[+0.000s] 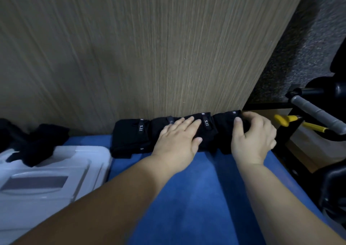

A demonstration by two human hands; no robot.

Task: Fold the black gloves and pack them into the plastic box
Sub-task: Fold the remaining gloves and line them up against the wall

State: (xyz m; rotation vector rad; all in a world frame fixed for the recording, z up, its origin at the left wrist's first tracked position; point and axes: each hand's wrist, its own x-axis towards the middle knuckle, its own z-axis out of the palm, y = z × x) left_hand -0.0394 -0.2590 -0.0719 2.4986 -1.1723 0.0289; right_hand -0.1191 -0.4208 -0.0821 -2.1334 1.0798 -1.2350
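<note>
Several folded black gloves [131, 138] with small "5.11" tabs lie in a row on the blue surface [196, 188], against the wooden panel. My left hand [177, 141] rests flat with straight fingers on the gloves in the middle of the row. My right hand [252, 138] curls its fingers and thumb around the rightmost folded glove [224, 130] at the row's end. The white plastic box [46, 179] stands at the lower left with its lid on. More black gloves [37, 143] lie loose in a heap on the box's far edge.
A tall wooden panel [149, 48] rises right behind the row. To the right, past the blue surface's edge, are a grey-wrapped bar [316, 111], a yellow-handled tool [288, 121] and dark equipment [333, 184]. Grey carpet [309, 38] shows at the upper right.
</note>
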